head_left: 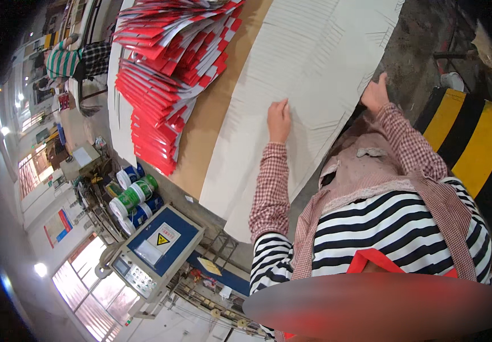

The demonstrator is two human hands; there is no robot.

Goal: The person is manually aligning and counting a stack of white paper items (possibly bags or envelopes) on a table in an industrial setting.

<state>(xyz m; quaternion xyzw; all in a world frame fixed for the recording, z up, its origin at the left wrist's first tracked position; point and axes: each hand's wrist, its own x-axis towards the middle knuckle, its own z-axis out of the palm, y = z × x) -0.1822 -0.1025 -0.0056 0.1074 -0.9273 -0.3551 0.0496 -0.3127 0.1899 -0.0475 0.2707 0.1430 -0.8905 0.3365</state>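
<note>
White paper sheets [308, 74] lie fanned out flat on the brown table [211, 114], and we press on them.

Our left hand [279, 119] rests flat on the sheets with fingers together, holding nothing, maybe to keep them from sliding. Our right hand [375, 94] curls over the edge of the sheets; we cannot tell if it pinches one. Beside the sheets sits a red and white stack [166, 68]. Tape rolls [134, 196] stand below the table's edge.

The brown worktable [211, 108] bears fanned white sheets [308, 62] and, seemingly, stacked red-and-white folders [166, 62].
</note>
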